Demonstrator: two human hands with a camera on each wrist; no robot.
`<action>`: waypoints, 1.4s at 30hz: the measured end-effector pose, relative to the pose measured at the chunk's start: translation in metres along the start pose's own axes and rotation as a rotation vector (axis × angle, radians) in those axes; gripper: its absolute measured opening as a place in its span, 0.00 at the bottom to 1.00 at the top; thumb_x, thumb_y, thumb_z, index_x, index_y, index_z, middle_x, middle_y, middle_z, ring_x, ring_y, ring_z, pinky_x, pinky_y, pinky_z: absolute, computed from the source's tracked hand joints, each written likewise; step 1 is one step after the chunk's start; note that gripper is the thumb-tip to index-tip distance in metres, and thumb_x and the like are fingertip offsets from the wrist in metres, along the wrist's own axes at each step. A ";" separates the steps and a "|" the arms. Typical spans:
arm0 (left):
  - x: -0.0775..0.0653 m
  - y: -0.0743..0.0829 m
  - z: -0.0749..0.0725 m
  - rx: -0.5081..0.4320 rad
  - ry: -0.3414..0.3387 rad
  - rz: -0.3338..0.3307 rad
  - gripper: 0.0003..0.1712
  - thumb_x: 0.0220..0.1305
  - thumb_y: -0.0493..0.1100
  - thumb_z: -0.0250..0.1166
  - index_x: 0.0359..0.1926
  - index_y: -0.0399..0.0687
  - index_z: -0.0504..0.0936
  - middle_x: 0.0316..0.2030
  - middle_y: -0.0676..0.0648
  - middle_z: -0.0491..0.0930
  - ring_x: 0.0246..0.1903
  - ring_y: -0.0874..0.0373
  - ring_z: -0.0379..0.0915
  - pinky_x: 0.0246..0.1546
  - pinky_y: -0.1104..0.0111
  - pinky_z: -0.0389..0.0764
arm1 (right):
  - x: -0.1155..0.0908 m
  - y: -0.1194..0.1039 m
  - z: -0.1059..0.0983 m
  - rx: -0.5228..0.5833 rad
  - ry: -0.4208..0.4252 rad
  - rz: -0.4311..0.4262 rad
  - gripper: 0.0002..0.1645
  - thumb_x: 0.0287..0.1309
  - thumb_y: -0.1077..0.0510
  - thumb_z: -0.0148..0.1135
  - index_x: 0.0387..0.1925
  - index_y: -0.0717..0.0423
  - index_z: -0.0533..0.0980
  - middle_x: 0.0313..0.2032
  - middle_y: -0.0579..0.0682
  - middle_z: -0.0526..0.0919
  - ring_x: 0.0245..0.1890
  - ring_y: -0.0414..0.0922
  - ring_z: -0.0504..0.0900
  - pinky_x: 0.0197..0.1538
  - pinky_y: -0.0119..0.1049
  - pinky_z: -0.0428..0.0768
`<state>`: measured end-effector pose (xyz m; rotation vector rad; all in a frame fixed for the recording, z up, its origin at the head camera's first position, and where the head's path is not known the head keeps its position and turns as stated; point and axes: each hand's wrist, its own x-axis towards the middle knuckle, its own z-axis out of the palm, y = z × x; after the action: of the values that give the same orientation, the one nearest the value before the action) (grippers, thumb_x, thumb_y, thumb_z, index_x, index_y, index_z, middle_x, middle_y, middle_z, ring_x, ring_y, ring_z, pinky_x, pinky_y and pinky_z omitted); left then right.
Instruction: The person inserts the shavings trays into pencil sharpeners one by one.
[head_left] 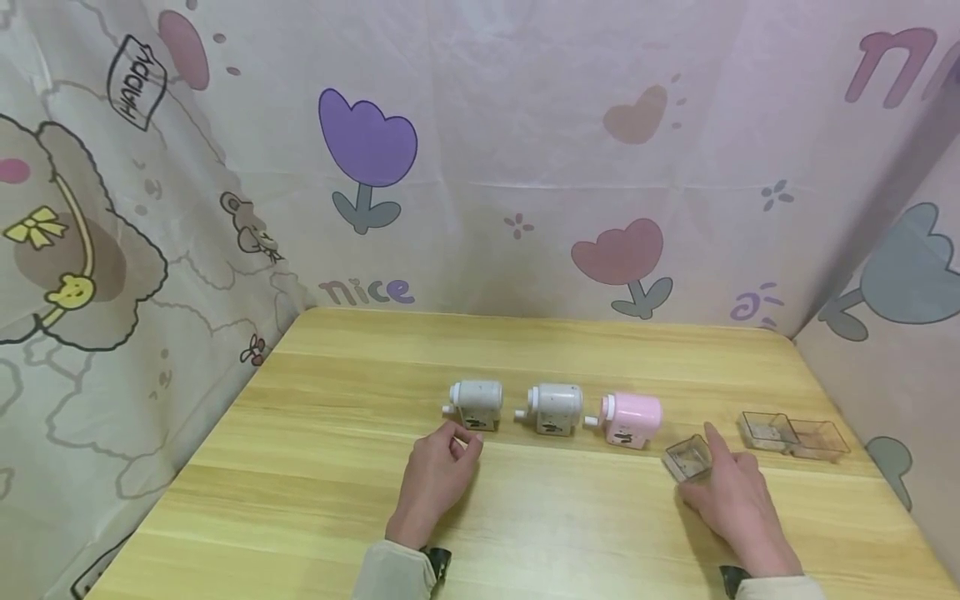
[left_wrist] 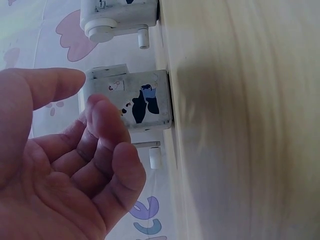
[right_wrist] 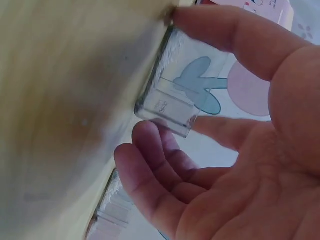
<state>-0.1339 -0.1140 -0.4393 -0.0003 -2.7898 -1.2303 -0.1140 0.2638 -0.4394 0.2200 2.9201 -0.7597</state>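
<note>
Three crank pencil sharpeners stand in a row: a grey one (head_left: 480, 403) on the left, another grey one (head_left: 555, 408) in the middle, a pink one (head_left: 632, 418) on the right. My left hand (head_left: 437, 471) is just in front of the left grey sharpener, fingers loosely curled, holding nothing; a gap shows between thumb and index in the left wrist view. My right hand (head_left: 731, 496) has thumb and fingers around a clear plastic shavings drawer (right_wrist: 172, 92), at opposite sides of it. The drawer rests on or very near the table; exact contact is partly hidden.
Farther right, a clear smoky drawer (head_left: 768, 431) and an orange-tinted drawer (head_left: 820, 440) lie side by side on the wooden table (head_left: 315, 467). Printed cloth (head_left: 487, 167) hangs behind the table and along both sides.
</note>
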 end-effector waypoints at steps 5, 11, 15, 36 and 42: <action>0.000 -0.001 0.002 0.001 0.001 -0.010 0.13 0.64 0.56 0.59 0.37 0.54 0.78 0.21 0.56 0.72 0.19 0.60 0.66 0.20 0.66 0.70 | 0.001 0.002 0.000 -0.028 -0.034 -0.026 0.61 0.51 0.38 0.66 0.72 0.62 0.45 0.52 0.80 0.63 0.46 0.66 0.70 0.44 0.62 0.72; 0.000 -0.001 0.001 -0.002 0.004 -0.003 0.11 0.64 0.54 0.59 0.37 0.53 0.78 0.21 0.56 0.72 0.18 0.60 0.67 0.20 0.66 0.70 | 0.000 0.003 -0.003 -0.055 -0.049 -0.068 0.47 0.56 0.48 0.64 0.69 0.64 0.54 0.41 0.60 0.75 0.40 0.53 0.72 0.37 0.51 0.73; 0.002 -0.001 -0.001 -0.009 0.023 0.002 0.11 0.64 0.53 0.60 0.37 0.53 0.79 0.21 0.57 0.73 0.19 0.61 0.68 0.21 0.66 0.71 | -0.002 0.002 -0.007 -0.045 -0.042 -0.098 0.43 0.55 0.56 0.64 0.67 0.67 0.56 0.35 0.53 0.75 0.34 0.49 0.72 0.35 0.48 0.73; 0.004 -0.001 -0.002 -0.042 0.066 -0.017 0.16 0.62 0.52 0.62 0.45 0.48 0.77 0.36 0.51 0.76 0.30 0.61 0.72 0.32 0.63 0.74 | 0.003 0.000 -0.004 0.032 -0.062 -0.072 0.41 0.50 0.52 0.66 0.61 0.69 0.63 0.39 0.53 0.80 0.35 0.46 0.77 0.39 0.46 0.76; 0.004 0.000 -0.002 -0.018 0.094 -0.024 0.23 0.61 0.53 0.63 0.51 0.45 0.74 0.45 0.48 0.75 0.32 0.59 0.70 0.35 0.62 0.73 | 0.001 -0.002 0.000 0.061 -0.058 -0.093 0.39 0.49 0.52 0.67 0.59 0.67 0.66 0.37 0.50 0.81 0.32 0.43 0.76 0.36 0.42 0.75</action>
<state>-0.1375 -0.1156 -0.4375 0.0881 -2.7060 -1.2271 -0.1150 0.2621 -0.4390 0.0662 2.8728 -0.8547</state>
